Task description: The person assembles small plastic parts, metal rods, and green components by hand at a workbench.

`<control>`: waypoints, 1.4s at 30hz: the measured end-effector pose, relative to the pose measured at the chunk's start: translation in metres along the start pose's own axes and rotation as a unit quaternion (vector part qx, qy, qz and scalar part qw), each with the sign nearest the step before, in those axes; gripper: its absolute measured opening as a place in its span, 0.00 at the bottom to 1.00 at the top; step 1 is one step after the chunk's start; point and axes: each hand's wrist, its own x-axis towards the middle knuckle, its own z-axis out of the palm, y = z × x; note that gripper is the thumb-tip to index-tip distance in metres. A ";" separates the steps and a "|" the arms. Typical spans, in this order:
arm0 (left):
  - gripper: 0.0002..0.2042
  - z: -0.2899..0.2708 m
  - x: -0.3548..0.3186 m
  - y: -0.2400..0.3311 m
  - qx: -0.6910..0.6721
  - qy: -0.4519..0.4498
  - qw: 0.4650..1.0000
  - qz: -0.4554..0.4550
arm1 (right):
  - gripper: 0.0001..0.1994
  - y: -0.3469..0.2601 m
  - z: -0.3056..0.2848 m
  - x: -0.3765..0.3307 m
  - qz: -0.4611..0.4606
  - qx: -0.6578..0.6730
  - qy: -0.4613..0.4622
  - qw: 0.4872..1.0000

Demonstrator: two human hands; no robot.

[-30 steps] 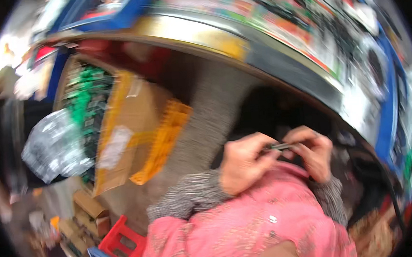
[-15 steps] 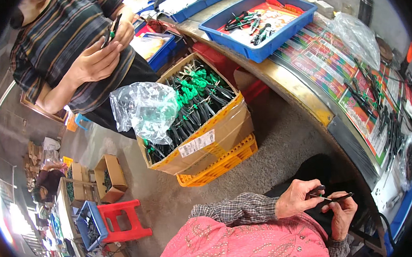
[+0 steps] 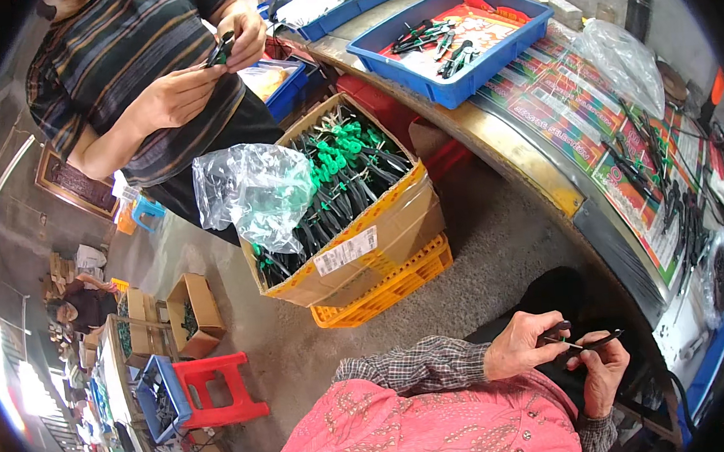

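Low at the right, my left hand [image 3: 520, 346] is closed around one dark handle of a pair of black-handled pliers [image 3: 603, 340]. My right hand [image 3: 601, 375] pinches the other side of the tool, close by my left fingers. A thin bright metal part shows between the hands; fingers cover much of the rest. Ahead of me stands a cardboard box [image 3: 380, 237] packed with many black-handled pliers [image 3: 337, 165] with green parts. A crumpled clear plastic bag [image 3: 252, 192] lies over its left side.
The box rests on a yellow crate [image 3: 391, 287]. Right of it, a workbench [image 3: 535, 176] carries a blue tray [image 3: 461, 85] with several pliers, plus loose dark tools [image 3: 635, 169]. Across the box, a co-worker [image 3: 142, 82] holds a similar tool. A red stool [image 3: 218, 390] stands left.
My hands stay almost in place, with the tool tilted slightly differently. The co-worker's hands have shifted right and turned their tool. A person far left has changed posture.
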 end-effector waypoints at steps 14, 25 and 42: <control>0.10 -0.001 0.000 0.000 -0.006 0.010 1.000 0.006 | 0.08 0.002 0.000 0.002 -0.005 0.004 -0.005 1.000; 0.09 0.000 0.000 0.000 0.003 0.010 1.000 0.009 | 0.09 0.004 0.001 0.000 0.005 0.001 -0.001 1.000; 0.09 0.002 0.003 0.002 -0.009 -0.009 1.000 -0.019 | 0.07 0.001 -0.001 0.000 0.008 0.011 -0.007 1.000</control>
